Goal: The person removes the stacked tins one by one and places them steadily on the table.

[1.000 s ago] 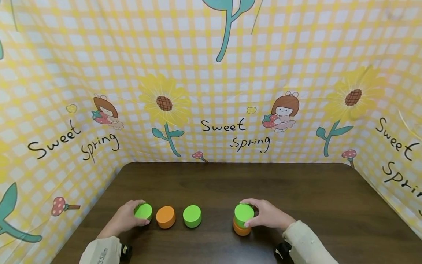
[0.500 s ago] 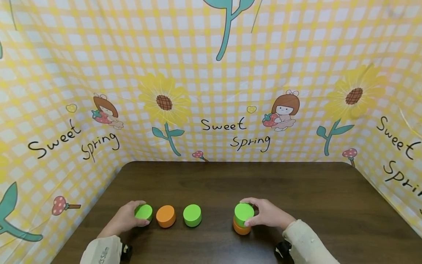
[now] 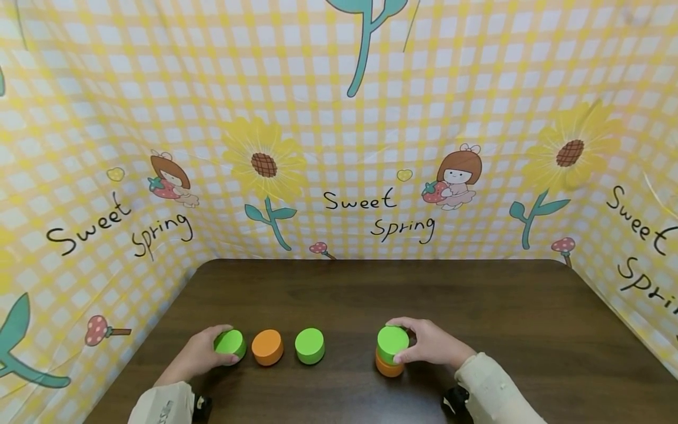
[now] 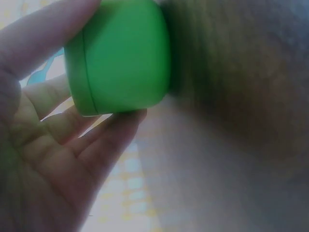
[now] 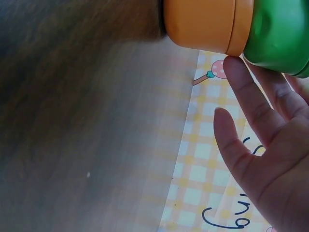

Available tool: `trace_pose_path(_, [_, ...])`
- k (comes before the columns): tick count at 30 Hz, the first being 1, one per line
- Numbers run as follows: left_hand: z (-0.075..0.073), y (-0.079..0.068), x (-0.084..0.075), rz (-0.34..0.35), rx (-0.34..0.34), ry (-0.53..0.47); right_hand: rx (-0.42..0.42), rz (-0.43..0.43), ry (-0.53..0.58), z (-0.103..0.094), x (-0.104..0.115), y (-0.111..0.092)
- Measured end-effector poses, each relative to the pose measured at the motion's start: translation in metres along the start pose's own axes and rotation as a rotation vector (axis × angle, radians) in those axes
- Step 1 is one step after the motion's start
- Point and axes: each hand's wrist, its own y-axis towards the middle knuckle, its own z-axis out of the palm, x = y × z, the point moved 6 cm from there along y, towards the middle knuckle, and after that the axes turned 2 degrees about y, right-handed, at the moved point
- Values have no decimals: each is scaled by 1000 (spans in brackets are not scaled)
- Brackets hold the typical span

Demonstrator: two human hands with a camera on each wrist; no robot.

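Observation:
On the left, my left hand (image 3: 203, 351) grips a round green lidded jar (image 3: 231, 346) between thumb and fingers; the left wrist view shows this green jar (image 4: 123, 58) with its lid seam, close against the tabletop. To the right, my right hand (image 3: 431, 343) holds another green jar (image 3: 393, 341) that sits on top of an orange jar (image 3: 389, 366). From the right wrist, the orange jar (image 5: 207, 24) stands on the table with the upper green jar (image 5: 282, 36) against its lid, and fingertips reach along both.
A second orange jar (image 3: 267, 347) and another green jar (image 3: 309, 346) stand in a row between my hands. The dark wooden table (image 3: 381, 288) ends at a yellow checked cloth (image 3: 344, 141) hung at the back and sides.
The left hand and its green jar have shifted very slightly. My right hand keeps its hold on the stacked green jar.

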Motion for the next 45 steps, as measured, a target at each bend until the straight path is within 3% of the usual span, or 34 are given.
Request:
trace_pose_path(5, [0, 0, 2, -1, -6, -2, -7, 1, -15, 0, -2, 1])
trace_pose_path(12, [-2, -2, -1, -20, 22, -85, -5, -4, -7, -1, -1, 1])
trace_pose_path(16, [-6, -5, -8, 16, 8, -113, -11, 14, 17, -1, -2, 0])
trace_pose_path(24, [-19, -9, -29, 88, -69, -76, -15, 1, 16, 0, -2, 0])
trace_pose_path(29, [-30, -18, -63, 182, -170, -68, 13, -23, 14, 0, -2, 0])
trace_pose_path(35, [-37, -30, -121, 392, -226, -63, 68, -20, 7, 1, -9, -1])
trace_pose_path(38, [-32, -32, -142, 467, -213, -62, 70, -27, 4, 1, -12, -2])
trace_pose_path(45, [-12, -28, -174, 602, -214, -74, 50, -22, -30, 5, -15, 0])
